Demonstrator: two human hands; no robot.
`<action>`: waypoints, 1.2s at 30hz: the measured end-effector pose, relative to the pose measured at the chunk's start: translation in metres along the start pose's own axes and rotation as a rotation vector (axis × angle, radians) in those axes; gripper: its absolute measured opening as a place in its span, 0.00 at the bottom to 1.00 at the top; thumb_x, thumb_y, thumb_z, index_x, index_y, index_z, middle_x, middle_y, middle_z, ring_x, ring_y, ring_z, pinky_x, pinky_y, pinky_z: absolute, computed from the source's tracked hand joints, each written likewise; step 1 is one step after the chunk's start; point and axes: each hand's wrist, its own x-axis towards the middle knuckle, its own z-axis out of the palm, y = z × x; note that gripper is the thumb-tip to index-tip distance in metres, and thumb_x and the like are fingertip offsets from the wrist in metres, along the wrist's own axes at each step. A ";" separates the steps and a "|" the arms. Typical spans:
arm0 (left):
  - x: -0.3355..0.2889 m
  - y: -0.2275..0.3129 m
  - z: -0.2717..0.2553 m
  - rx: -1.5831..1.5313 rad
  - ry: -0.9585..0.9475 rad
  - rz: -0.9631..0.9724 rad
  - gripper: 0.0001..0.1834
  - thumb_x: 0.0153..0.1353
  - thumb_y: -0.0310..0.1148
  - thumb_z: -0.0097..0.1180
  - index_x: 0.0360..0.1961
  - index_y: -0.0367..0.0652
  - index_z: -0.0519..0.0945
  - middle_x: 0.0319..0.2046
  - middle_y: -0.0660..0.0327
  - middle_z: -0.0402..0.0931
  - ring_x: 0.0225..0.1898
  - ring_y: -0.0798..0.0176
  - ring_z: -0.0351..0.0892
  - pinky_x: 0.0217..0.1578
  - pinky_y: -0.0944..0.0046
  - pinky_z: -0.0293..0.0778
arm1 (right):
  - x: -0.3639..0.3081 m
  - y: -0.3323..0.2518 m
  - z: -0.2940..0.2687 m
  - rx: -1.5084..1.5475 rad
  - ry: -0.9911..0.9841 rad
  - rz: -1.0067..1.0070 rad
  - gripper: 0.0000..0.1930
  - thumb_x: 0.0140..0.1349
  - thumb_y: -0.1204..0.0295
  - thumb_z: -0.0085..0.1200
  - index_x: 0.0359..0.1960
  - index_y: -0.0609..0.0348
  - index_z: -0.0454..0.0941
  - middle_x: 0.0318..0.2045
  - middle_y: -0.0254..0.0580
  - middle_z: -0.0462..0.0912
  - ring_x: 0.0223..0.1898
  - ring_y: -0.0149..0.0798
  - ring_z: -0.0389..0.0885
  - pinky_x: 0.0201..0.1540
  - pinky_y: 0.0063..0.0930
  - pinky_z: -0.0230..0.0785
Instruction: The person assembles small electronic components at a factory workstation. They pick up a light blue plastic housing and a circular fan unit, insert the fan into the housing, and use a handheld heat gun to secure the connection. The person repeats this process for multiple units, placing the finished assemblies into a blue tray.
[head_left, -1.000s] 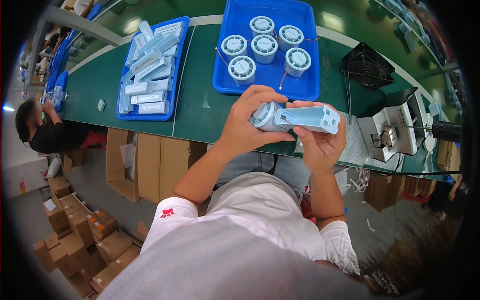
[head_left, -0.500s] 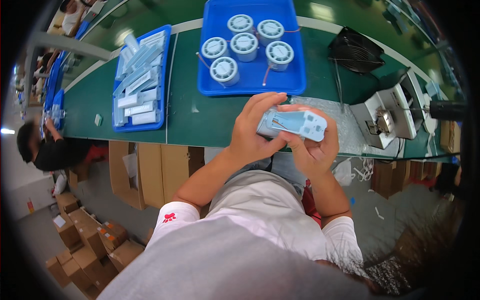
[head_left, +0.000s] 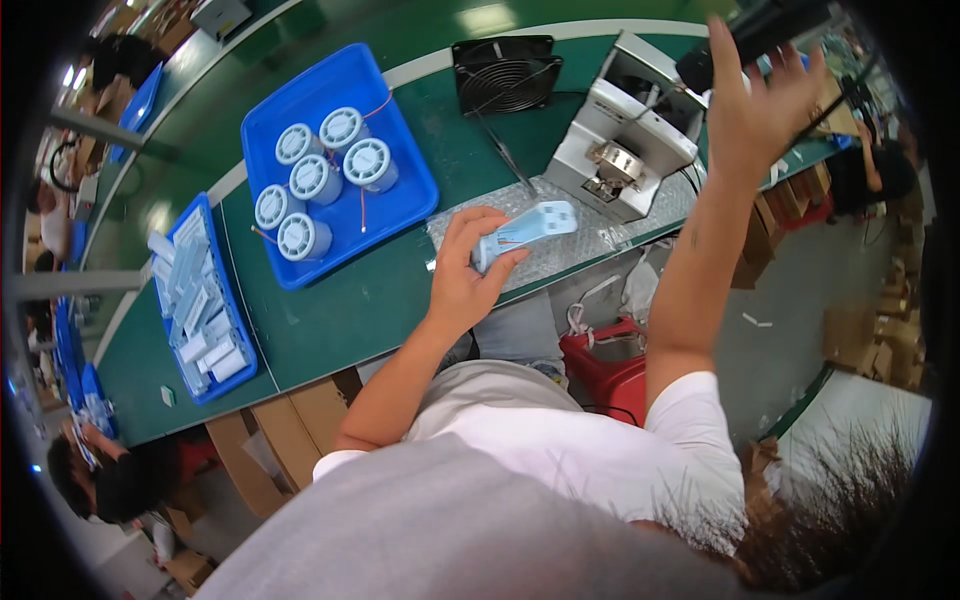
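A pale blue casing (head_left: 525,232) is gripped in the left hand (head_left: 468,272), fingers curled round its near end, and is held just above the bubble-wrap mat (head_left: 590,238) at the desk (head_left: 340,310) edge. The right hand (head_left: 762,95) is raised high, fingers spread, touching a black tool (head_left: 745,35) overhead (whether it is grasped cannot be told). A grey machine (head_left: 625,135) is seen behind the mat, a black fan (head_left: 505,72) beside it. Round white parts are laid in a blue tray (head_left: 400,190).

We cannot see the lower end of the pale blue casing (head_left: 525,232); our left hand (head_left: 468,275) covers it.
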 end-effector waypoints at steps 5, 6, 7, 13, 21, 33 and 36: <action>-0.006 -0.006 0.003 0.027 0.078 -0.034 0.21 0.53 0.23 0.71 0.48 0.38 0.79 0.51 0.53 0.76 0.53 0.55 0.77 0.53 0.60 0.72 | 0.062 -0.025 0.000 0.498 -0.067 0.268 0.25 0.72 0.53 0.52 0.54 0.67 0.72 0.37 0.46 0.78 0.32 0.37 0.77 0.37 0.31 0.73; -0.006 -0.007 0.004 0.021 0.077 -0.034 0.21 0.53 0.23 0.72 0.47 0.38 0.79 0.51 0.53 0.76 0.53 0.55 0.77 0.53 0.60 0.73 | 0.064 -0.027 -0.006 0.509 -0.085 0.299 0.28 0.71 0.51 0.46 0.51 0.69 0.72 0.39 0.50 0.78 0.35 0.41 0.77 0.41 0.36 0.73; -0.006 -0.006 0.009 0.008 0.069 -0.029 0.20 0.53 0.23 0.72 0.47 0.39 0.79 0.51 0.53 0.76 0.52 0.54 0.78 0.53 0.60 0.73 | 0.067 -0.031 -0.016 0.509 -0.097 0.325 0.31 0.71 0.48 0.40 0.49 0.71 0.72 0.41 0.54 0.78 0.38 0.46 0.77 0.44 0.41 0.73; 0.000 0.001 0.014 0.046 0.041 -0.014 0.20 0.52 0.24 0.73 0.46 0.39 0.80 0.51 0.52 0.77 0.51 0.54 0.79 0.51 0.59 0.74 | 0.029 -0.042 0.010 0.509 -0.169 0.018 0.15 0.76 0.63 0.47 0.53 0.63 0.66 0.35 0.57 0.80 0.26 0.50 0.79 0.29 0.45 0.77; 0.002 -0.010 0.011 -0.010 0.087 0.012 0.20 0.51 0.24 0.73 0.46 0.39 0.80 0.50 0.52 0.80 0.51 0.52 0.80 0.52 0.58 0.74 | 0.019 -0.058 -0.016 0.632 -0.335 0.448 0.30 0.72 0.45 0.42 0.58 0.62 0.67 0.41 0.55 0.77 0.30 0.43 0.73 0.32 0.36 0.70; 0.002 -0.006 0.010 -0.034 0.094 -0.009 0.21 0.50 0.24 0.74 0.46 0.38 0.81 0.49 0.51 0.80 0.49 0.52 0.80 0.50 0.58 0.74 | 0.010 -0.048 0.000 0.938 -0.395 0.429 0.30 0.64 0.47 0.42 0.51 0.64 0.73 0.42 0.49 0.73 0.32 0.43 0.70 0.37 0.38 0.66; 0.003 -0.006 0.009 -0.051 0.091 -0.026 0.21 0.50 0.24 0.74 0.45 0.38 0.81 0.49 0.51 0.80 0.49 0.52 0.81 0.50 0.58 0.74 | -0.002 -0.046 0.003 0.956 -0.394 0.431 0.30 0.63 0.47 0.44 0.50 0.63 0.73 0.42 0.48 0.73 0.32 0.42 0.71 0.37 0.37 0.66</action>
